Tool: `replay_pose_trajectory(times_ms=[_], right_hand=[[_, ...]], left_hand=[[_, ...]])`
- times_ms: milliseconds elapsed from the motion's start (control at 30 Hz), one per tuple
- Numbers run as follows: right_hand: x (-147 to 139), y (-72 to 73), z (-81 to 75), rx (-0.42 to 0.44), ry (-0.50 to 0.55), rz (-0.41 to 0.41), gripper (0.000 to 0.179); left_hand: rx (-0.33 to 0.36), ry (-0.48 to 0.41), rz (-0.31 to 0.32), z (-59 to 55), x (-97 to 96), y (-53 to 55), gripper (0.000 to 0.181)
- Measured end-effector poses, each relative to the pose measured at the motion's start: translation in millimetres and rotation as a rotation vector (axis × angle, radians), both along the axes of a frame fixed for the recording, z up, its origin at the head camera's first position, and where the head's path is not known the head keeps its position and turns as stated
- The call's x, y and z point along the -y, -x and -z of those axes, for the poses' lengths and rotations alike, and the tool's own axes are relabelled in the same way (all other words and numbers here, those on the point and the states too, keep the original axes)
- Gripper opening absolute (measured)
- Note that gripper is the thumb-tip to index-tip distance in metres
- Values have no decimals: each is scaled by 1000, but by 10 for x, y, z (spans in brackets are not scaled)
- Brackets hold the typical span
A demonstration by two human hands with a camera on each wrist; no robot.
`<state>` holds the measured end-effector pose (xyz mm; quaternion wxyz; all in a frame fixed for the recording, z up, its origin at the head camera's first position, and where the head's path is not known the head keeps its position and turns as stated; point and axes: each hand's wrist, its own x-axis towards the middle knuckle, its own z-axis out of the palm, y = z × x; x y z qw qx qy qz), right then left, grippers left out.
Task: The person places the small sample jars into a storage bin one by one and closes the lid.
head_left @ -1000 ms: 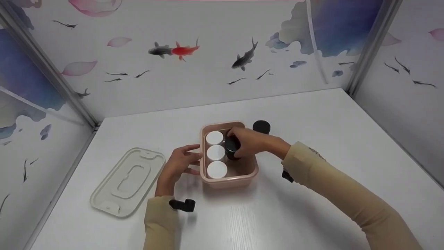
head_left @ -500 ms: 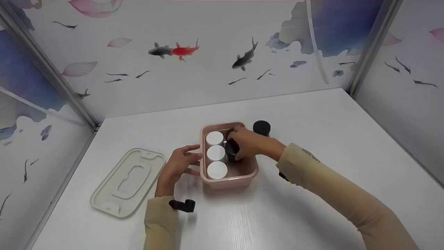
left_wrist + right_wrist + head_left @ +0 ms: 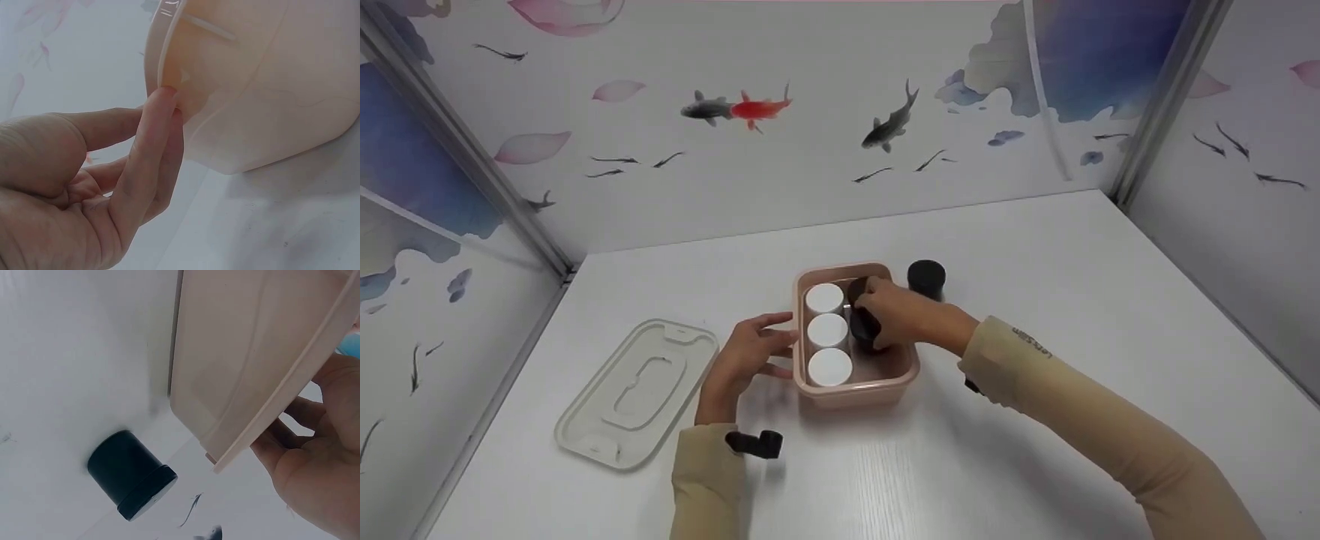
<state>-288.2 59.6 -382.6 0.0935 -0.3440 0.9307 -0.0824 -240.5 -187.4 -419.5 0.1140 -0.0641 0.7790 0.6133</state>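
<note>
A pink plastic box (image 3: 857,395) stands uncovered on the table, with several white-lidded jars (image 3: 828,331) in a row along its left side. Inside its right half, my right hand (image 3: 911,311) grips a black jar (image 3: 865,330) from above, thumb on the near side. A dark shape shows behind those fingers at the back of the box, mostly hidden. My left hand (image 3: 748,346) rests its extended fingers against the box's left side. In the left wrist view its fingertips (image 3: 163,101) touch just at the rim. The right wrist view hides the gripped jar behind the box wall.
Another black jar (image 3: 926,279) stands on the table just beyond the box's back right corner. A pale lid (image 3: 637,394) lies flat left of the left hand. Printed panels (image 3: 810,187) enclose the white table (image 3: 1035,247) at the back and sides.
The right hand has shifted the black jar slightly toward the near side and tilted it within the box. The left hand and the box stay in place.
</note>
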Motion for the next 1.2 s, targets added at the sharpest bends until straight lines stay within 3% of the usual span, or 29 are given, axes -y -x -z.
replay_pose_trajectory(times_ms=[333,533,733,1000,1200], right_hand=[[-65,-9,20,15,48,-9,55],[-182,-14,-28,52,200,15,55],[-311,10,-40,25,345,64,47],[-454,49,29,29,513,110,43],[-533,117,108,-7,644,207,41]], left_hand=[[17,-14,-3,5,3,-2,49],[9,10,2,-10,0,-6,49],[11,23,3,-13,-3,1,49],[10,31,-2,-20,-9,-1,48],[11,35,-3,-18,-8,-2,48]])
